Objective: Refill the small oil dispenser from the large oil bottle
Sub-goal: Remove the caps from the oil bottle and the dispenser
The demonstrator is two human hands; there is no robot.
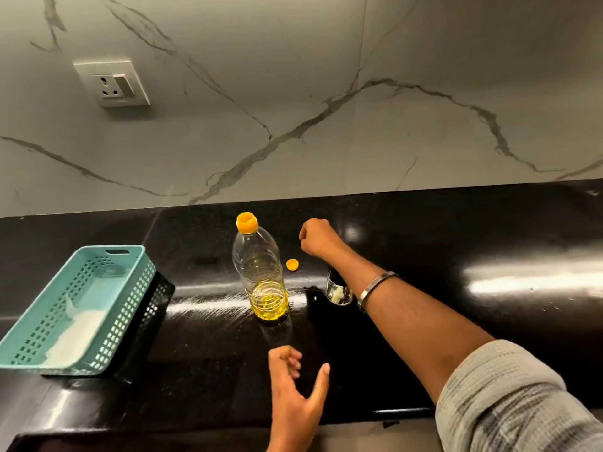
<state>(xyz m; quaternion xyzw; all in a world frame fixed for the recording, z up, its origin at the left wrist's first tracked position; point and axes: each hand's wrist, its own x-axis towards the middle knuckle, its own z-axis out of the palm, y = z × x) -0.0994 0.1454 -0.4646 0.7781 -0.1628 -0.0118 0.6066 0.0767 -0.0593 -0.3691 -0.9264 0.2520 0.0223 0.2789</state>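
1. Large oil bottle (261, 272) stands upright on the black counter (424, 256), yellow spout open at the top, oil only in its lower part. Its small orange cap (292, 265) lies loose just right of the bottle.
2. Small dispenser (339, 290) is right of the bottle, half hidden under the right forearm; can't tell if its top is off.
3. Right hand (318, 238) is right of the bottle and beyond the dispenser, fingers curled; whether it holds anything, cannot tell.
4. Left hand (295, 386) hovers in front of the bottle, fingers spread loose, holding nothing.
5. Risks: forearm drawn back could clip the dispenser and tip it; open bottle spills if knocked; narrow dispenser mouth invites overshoot onto the counter; loose cap may roll off.
6. Teal basket (78, 308) sits well left of the bottle.
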